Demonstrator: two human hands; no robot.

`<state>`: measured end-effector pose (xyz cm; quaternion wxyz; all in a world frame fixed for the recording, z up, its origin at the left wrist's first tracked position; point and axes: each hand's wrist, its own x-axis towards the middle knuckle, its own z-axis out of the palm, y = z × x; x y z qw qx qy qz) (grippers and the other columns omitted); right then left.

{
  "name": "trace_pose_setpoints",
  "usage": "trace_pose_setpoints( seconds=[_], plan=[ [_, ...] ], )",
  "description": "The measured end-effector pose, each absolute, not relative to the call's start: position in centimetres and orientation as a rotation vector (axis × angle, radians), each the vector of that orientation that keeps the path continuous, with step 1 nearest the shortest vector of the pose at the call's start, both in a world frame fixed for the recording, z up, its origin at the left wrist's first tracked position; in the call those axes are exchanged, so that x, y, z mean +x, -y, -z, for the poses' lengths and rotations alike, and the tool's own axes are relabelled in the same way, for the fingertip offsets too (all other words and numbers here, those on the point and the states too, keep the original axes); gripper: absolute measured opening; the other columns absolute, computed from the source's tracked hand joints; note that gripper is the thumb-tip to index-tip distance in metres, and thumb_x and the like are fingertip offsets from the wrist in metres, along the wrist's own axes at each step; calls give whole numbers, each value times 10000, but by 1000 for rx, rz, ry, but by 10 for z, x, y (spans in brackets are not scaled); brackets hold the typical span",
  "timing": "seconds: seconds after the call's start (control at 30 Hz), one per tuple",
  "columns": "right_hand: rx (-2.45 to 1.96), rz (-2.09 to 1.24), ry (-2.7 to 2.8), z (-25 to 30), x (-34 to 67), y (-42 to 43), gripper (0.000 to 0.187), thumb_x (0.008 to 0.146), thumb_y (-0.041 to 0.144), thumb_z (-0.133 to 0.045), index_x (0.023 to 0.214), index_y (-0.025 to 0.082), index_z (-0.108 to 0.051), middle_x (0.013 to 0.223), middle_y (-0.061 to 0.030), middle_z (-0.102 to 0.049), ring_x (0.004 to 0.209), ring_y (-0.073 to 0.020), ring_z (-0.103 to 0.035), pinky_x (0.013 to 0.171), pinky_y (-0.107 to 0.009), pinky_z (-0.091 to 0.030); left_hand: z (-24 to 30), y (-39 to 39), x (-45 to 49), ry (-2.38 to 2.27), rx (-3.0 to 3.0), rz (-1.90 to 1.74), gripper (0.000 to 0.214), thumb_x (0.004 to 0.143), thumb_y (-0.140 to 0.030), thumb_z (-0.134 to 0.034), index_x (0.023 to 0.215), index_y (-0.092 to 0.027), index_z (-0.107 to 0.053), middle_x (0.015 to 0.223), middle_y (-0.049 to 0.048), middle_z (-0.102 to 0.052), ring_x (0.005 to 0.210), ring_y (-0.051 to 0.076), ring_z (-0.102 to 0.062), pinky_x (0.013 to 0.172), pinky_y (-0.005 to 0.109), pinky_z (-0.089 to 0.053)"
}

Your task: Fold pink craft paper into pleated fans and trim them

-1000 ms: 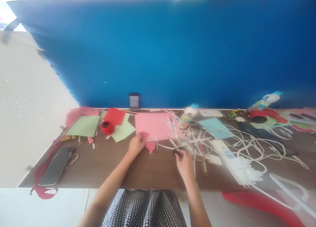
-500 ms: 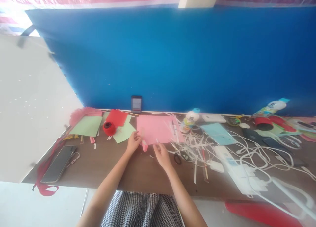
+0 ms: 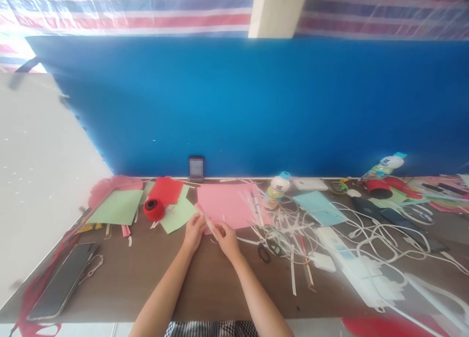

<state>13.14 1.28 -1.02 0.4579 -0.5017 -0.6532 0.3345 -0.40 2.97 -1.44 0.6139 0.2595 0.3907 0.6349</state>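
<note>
A narrow pink and pale strip, apparently folded paper (image 3: 209,223), slants between my two hands. My left hand (image 3: 194,229) pinches its left side with curled fingers. On the other side my right hand (image 3: 226,239) has its fingertips closed on the strip's lower end. A small white sliver shows beside the right fingers, too small to make out. Behind the hands lies a pink paper sheet (image 3: 227,200). Left of them are a green paper sheet (image 3: 178,215), a red paper piece (image 3: 166,190) and a red roll (image 3: 154,210).
Tangled white cables (image 3: 286,229) and a white power strip (image 3: 344,263) spread to the right. A bottle (image 3: 277,188) stands behind the cables. Black scissors handles (image 3: 264,253) lie near my right hand. A phone (image 3: 64,278) rests at the left; a small device (image 3: 196,168) leans on the blue panel (image 3: 220,107).
My right hand has moved left to meet the left hand and now touches the strip. The strip has turned to a slant between both hands. The camera view has shifted slightly.
</note>
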Motion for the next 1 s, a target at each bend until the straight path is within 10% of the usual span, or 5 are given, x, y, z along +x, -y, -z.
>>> trace_pose_setpoints(
  seconds=[0.37, 0.57, 0.87, 1.0],
  plan=[
    [-1241, -634, 1728, 11, 134, -13, 224, 835, 352, -459, 937, 194, -581, 884, -56, -647, 798, -174, -589, 716, -295, -459, 16, -35, -3, -1118, 881, -1386, 377, 645, -449, -654, 799, -121, -554, 838, 86, -650, 803, 194, -624, 686, 286, -497],
    [-1258, -448, 1809, -1, 135, 0, 210, 871, 284, -384, 953, 194, -555, 903, -56, -623, 858, -178, -552, 822, -343, -405, 11, -25, -11, -1206, 927, -1516, 549, 678, -359, -652, 1122, -182, -381, 778, 34, -639, 746, 147, -624, 685, 270, -481],
    [-1276, -433, 1792, 6, 134, 1, 189, 851, 216, -381, 945, 181, -540, 874, -56, -611, 771, -162, -552, 787, -328, -413, 18, -31, -18, -1281, 1240, -1554, 238, 686, -364, -607, 668, -173, -467, 691, 2, -571, 766, 150, -588, 698, 247, -447],
    [-1308, -343, 1854, -3, 143, -1, 194, 839, 196, -381, 923, 180, -554, 887, -58, -610, 817, -171, -549, 800, -326, -407, 17, -32, -18, -1285, 1214, -1448, 254, 684, -361, -599, 848, -167, -586, 694, 2, -592, 686, 140, -572, 654, 248, -444]
  ],
)
